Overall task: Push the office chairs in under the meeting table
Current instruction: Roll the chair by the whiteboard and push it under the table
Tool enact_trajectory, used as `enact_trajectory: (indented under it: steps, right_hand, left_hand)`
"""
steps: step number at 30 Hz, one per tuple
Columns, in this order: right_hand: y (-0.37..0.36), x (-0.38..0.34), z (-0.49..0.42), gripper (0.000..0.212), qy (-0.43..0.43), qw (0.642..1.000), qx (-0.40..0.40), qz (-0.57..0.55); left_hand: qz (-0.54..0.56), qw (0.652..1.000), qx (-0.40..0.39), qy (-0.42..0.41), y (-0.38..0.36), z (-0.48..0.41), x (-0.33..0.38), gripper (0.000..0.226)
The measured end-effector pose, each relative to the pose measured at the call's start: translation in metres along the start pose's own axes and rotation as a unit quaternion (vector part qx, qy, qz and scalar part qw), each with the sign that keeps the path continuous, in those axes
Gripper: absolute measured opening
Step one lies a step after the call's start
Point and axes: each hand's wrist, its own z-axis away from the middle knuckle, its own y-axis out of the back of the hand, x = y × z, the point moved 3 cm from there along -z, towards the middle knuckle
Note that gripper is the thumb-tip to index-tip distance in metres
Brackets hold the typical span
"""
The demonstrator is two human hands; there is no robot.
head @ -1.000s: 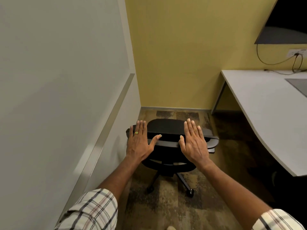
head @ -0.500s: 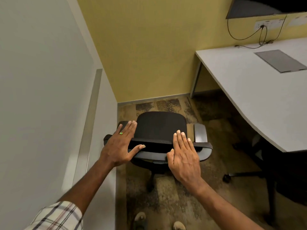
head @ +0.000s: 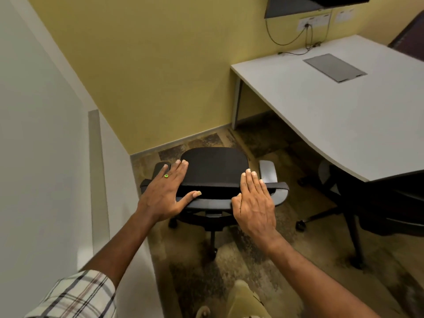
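A black office chair (head: pixel 215 168) with grey armrests stands in the corner between the grey wall and the yellow wall, its seat facing away from me. My left hand (head: pixel 166 193) lies flat on the left end of the backrest's top edge, fingers straight, thumb spread. My right hand (head: pixel 254 203) lies flat on the right end, fingers together. Neither hand is curled around the backrest. The white meeting table (head: pixel 344 115) stands to the right, apart from this chair. A second black chair (head: pixel 378 203) sits partly under the table's near edge.
The grey wall with a rail (head: pixel 96 180) runs close along the chair's left side. The yellow wall (head: pixel 160 76) lies just beyond it. A screen and cables hang above the table's far end. Patterned carpet (head: pixel 263 271) lies open between chair and table. My shoes show at the bottom edge.
My view has swung to the right and down, bringing more of the table and the second chair into sight. Both hands have stayed flat on the backrest's top edge.
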Motion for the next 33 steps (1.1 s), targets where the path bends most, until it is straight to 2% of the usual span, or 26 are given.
enact_trajectory:
  steps: [5, 12, 17, 19, 24, 33]
  right_hand:
    - [0.000, 0.018, -0.034, 0.064, -0.037, 0.999, 0.003, 0.011]
    - [0.003, 0.038, -0.098, 0.060, -0.064, 0.997, 0.045, 0.024]
    - [-0.017, 0.044, -0.157, 0.061, -0.119, 0.991, 0.053, 0.010]
    - [-0.018, 0.032, -0.160, 0.060, -0.106, 0.993, 0.048, 0.014]
    - [-0.027, 0.041, -0.205, 0.062, -0.174, 0.983, 0.062, 0.004]
    - [-0.036, 0.052, -0.315, 0.063, -0.227, 0.971, 0.076, 0.018]
  left_hand:
    - [0.017, 0.999, -0.009, -0.033, -0.010, -0.053, -0.002, 0.093]
    - [0.023, 0.997, 0.005, -0.067, -0.021, -0.133, -0.017, 0.091]
    - [0.029, 0.993, -0.051, -0.107, -0.046, -0.208, -0.052, 0.085]
    - [0.017, 0.991, -0.057, -0.122, -0.042, -0.212, -0.060, 0.083]
    - [0.030, 0.977, -0.094, -0.189, -0.055, -0.295, -0.074, 0.081]
    - [0.023, 0.960, -0.096, -0.264, -0.073, -0.440, -0.108, 0.080]
